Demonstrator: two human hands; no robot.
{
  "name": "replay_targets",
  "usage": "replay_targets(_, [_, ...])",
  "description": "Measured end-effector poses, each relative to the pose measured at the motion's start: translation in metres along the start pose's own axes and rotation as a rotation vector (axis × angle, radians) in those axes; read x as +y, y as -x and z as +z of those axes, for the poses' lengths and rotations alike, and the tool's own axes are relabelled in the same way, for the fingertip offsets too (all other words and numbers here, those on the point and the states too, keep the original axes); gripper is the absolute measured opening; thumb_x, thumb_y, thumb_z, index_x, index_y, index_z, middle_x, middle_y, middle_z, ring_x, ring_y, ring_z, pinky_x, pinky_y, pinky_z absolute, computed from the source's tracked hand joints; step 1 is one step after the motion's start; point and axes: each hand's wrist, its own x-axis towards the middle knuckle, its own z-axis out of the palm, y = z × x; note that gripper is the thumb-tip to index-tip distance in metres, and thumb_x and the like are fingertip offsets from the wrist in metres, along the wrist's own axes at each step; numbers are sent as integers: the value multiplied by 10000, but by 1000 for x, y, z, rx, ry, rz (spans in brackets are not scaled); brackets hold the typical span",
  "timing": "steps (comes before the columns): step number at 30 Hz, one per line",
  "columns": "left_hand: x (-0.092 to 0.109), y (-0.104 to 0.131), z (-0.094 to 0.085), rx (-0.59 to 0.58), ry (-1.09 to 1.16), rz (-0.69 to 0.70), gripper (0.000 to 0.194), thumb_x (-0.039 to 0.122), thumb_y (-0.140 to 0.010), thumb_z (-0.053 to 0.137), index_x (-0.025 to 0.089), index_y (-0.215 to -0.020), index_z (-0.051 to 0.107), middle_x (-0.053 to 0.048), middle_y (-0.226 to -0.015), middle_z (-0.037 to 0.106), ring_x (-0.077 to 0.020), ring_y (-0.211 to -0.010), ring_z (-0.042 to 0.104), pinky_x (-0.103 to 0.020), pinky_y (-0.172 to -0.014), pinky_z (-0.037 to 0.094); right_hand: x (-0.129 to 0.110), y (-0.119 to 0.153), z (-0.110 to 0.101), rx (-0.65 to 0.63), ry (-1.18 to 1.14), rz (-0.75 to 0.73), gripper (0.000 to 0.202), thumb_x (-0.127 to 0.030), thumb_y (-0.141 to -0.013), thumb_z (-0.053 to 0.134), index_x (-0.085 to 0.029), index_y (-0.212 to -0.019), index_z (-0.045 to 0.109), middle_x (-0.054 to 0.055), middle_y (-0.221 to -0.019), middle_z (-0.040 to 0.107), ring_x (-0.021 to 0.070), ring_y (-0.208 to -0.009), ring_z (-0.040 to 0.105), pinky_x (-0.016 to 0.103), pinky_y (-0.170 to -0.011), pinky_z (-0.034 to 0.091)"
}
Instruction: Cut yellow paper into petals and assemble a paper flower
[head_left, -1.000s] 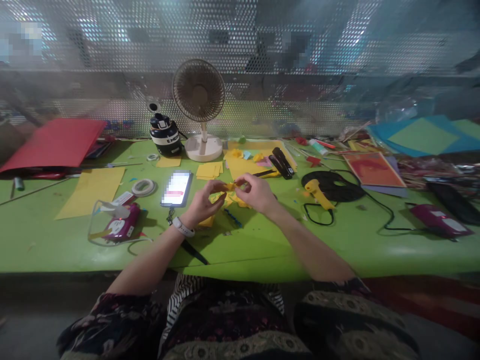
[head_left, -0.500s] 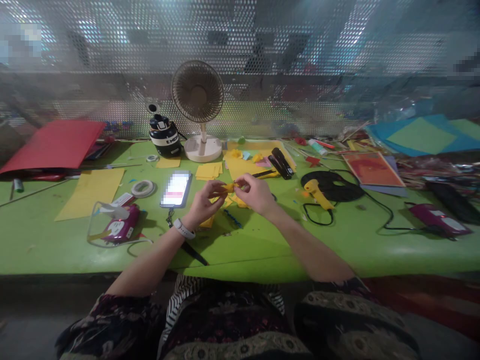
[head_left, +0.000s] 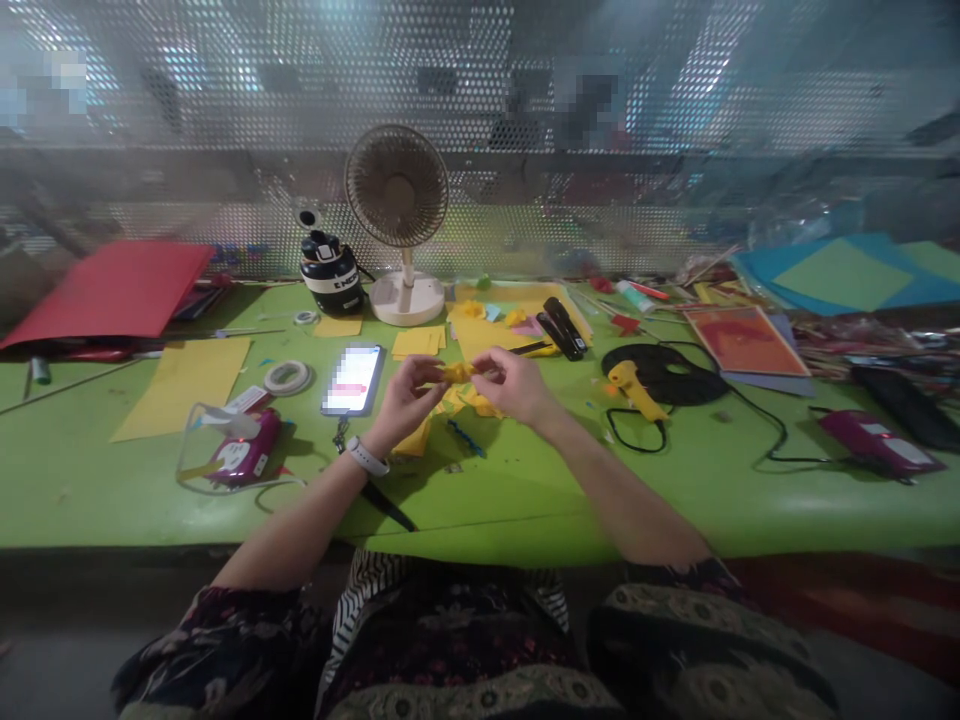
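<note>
Desk front: a dark strap [head_left: 388, 507] lies on the green desk [head_left: 510, 500], below the left wrist.
Blue strip [head_left: 466, 438]: loose on the desk, just nearer than the hands.
Yellow scraps [head_left: 480, 403]: between and under the hands, partly hidden by them.
Left hand [head_left: 409, 398]: fingers pinched on the left side of the small yellow piece [head_left: 459, 372].
Right hand [head_left: 516, 388]: fingers pinched on its right side.
Small yellow piece: held between both hands, above the scraps; its exact shape is too small to tell.
Phone [head_left: 351, 380]: near the left hand, screen lit.
Yellow glue gun [head_left: 636, 390]: right of the right hand, its cord looping nearby.
Black stapler [head_left: 562, 328]: beyond the right hand, crowding that side.
Fan [head_left: 397, 186]: upright beside the dark bottle [head_left: 331, 278], before perforated panelling [head_left: 517, 190].
</note>
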Motion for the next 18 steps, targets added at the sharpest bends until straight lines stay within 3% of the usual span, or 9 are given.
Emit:
replay_targets(5, [5, -3, -1, 12, 190, -152, 386, 296, -735, 799, 185, -1028, 574, -2, -845, 652, -145, -825, 688, -321, -768, 616, 2, -2, 1, -19, -149, 47, 197, -260, -778, 644, -175, -955, 637, 54, -901, 688, 142, -699, 639, 319, -703, 569])
replay_targets(9, [8, -4, -1, 11, 233, -242, 376, 297, -722, 788, 182, -1017, 583, 11, -825, 647, -142, -790, 698, -291, -708, 618, 5, -4, 7, -47, -329, 108, 259, -284, -763, 677, -185, -987, 595, 16, -848, 635, 115, -631, 616, 287, -624, 571])
replay_targets(18, [11, -5, -5, -13, 149, -270, 400, 375, -744, 779, 180, -1050, 613, 13, -770, 656, -127, -667, 678, -248, -576, 593, 8, -6, 17, -66, -651, 302, 300, -230, -731, 711, -194, -991, 565, -30, -771, 641, 86, -550, 607, 254, -578, 562])
